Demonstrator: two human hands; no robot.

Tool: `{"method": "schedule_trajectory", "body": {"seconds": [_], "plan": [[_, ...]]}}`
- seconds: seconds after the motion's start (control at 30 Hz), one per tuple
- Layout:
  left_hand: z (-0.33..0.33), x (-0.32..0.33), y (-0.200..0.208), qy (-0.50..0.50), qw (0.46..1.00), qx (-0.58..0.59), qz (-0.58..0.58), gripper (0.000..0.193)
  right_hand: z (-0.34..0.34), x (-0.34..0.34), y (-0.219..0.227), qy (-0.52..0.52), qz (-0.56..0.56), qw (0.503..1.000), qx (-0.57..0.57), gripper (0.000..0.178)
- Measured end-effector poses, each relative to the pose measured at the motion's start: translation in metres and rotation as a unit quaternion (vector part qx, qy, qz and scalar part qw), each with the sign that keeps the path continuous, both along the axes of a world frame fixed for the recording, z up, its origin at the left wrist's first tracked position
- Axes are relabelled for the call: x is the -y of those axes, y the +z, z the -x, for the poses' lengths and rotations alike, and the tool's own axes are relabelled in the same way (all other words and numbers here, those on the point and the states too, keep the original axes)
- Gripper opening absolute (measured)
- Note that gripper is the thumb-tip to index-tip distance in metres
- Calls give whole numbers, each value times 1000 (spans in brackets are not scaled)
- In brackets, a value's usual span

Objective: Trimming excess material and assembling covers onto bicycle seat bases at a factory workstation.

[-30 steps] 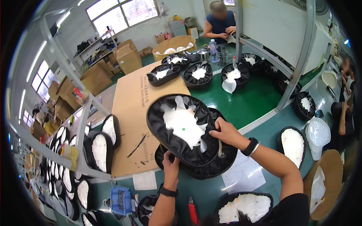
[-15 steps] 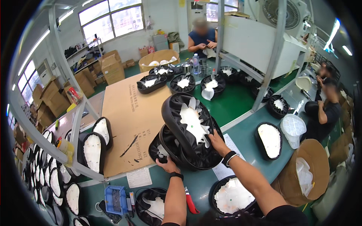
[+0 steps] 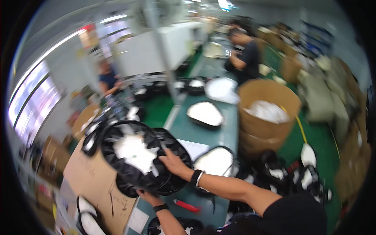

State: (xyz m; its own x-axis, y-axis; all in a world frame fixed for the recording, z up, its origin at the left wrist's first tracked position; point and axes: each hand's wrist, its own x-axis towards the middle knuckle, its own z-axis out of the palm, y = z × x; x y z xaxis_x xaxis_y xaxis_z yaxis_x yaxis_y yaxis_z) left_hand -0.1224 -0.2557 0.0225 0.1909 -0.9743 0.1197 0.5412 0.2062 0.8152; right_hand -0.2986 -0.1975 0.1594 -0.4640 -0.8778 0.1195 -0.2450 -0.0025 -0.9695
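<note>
Head view, looking down and to the right across a long green work table (image 3: pixel 203 133).

The single wide fisheye camera sits above the table's near end, close over the person's forearms, which enter from the lower edge. It faces along the table toward a tall brown cardboard drum (image 3: pixel 266 117) at its right side. Straight edges bend toward the rim, and the frame is blurred.

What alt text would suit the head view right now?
Both hands hold a stack of round black shells with white paper stuffing, tilted above a green bench: right hand on top, left hand underneath. A cardboard drum stands to the right; the picture is motion-blurred.
</note>
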Motion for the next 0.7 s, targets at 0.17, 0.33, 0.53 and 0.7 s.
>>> {"method": "schedule_trajectory", "body": {"seconds": [0.17,0.33,0.53,0.7], "plan": [[42,-61,117,-75,877,405,247,57,25,-144,64,-112,85,989,53,60],[139,-168,128,-324,913,220,116,13,56,-317,14,-439,138,887,28,53],[229,-373,59,-442,749,421,257,12,27,-543,-60,-607,290,696,251,33],[241,-518,35,-545,595,443,391,18,-44,-669,-170,-695,388,537,279,31]]}}
